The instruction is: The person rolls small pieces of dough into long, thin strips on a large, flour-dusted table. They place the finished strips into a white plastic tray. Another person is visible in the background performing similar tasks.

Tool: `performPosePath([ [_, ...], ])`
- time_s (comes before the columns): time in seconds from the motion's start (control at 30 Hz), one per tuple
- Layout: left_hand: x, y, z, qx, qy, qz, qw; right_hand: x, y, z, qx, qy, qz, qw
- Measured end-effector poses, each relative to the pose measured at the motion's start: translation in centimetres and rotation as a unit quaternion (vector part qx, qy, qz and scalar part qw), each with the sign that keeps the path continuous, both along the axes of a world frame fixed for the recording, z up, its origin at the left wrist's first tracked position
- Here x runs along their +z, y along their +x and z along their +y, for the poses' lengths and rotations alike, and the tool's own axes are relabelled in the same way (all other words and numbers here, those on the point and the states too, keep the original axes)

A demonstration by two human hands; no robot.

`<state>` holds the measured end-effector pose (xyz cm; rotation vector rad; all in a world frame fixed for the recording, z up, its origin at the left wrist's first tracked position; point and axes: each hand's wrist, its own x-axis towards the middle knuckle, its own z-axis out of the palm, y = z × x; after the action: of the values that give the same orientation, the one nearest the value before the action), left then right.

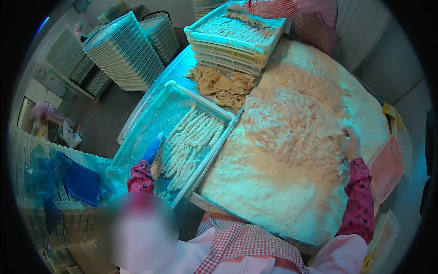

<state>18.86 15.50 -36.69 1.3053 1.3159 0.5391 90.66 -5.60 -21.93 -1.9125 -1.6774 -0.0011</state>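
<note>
My left hand (154, 148), in a blue glove dusted with white, reaches into a pale plastic tray (137, 123). It is beside rows of floured strips (194, 141) laid side by side; its fingers are too indistinct to show their pose. On the right, my right hand (351, 142) is closed, its fingertips pinched on a pale floured meat strip (346, 124) at the edge of a heap of similar strips (292, 121). The heap lies on a wide flour-covered table (273, 201). Both my forearms are in magenta patterned sleeves.
Beyond the tray, crumpled tan cloth (219, 84) lies beside stacked trays (228, 55), where another person's sleeved arm (269, 8) reaches over a full one. A pink basket (387, 166) is at the right edge. Tray stacks (123, 55) and blue plastic (82, 180) are left.
</note>
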Motion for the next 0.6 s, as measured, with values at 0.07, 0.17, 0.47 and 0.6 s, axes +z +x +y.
performPosePath([
  [0.07, -5.3, -6.4, 0.9, -0.020, 0.165, 0.100, 0.981, 1.7, -2.5, -1.1, -0.017, 0.044, 0.101, 0.994],
  [0.17, -0.3, 1.6, -2.2, -0.006, 0.278, 0.116, 0.953, 2.8, -9.7, -5.7, 0.054, -0.110, 0.057, 0.991],
  [0.47, 6.9, 31.3, -20.5, -0.440, 0.405, -0.071, 0.799, -2.2, -16.7, -12.7, 0.144, -0.192, -0.103, 0.965],
  [0.6, 2.6, 38.0, -22.3, -0.492, 0.397, 0.073, 0.771, -4.6, -15.1, -13.5, 0.085, -0.279, -0.029, 0.956],
])
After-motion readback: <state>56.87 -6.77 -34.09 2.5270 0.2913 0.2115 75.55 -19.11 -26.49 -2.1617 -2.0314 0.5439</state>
